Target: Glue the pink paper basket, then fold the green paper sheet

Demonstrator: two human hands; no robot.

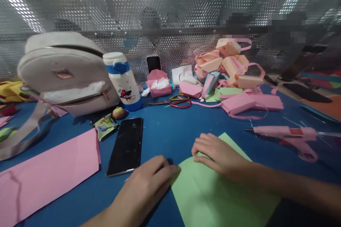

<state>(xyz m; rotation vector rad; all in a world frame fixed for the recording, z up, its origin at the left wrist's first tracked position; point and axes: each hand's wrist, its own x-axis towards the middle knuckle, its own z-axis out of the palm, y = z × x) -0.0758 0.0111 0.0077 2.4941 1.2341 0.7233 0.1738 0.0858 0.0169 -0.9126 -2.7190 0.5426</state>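
Observation:
A sheet of light green paper lies in front of me on the blue table, its far left edge bent up in a soft curve. My left hand is closed at the sheet's left corner, with thumb and finger pinching the edge. Over the far part of the paper, my right hand has its fingers curled round the bent edge. A black phone lies just beyond my left hand. To the right of my right hand rests a pink glue gun on its side.
Pink paper sheets lie at the left, below a white backpack. A bottle, a snack packet, scissors and a tissue pack stand behind. Folded paper baskets pile against the perforated metal screen.

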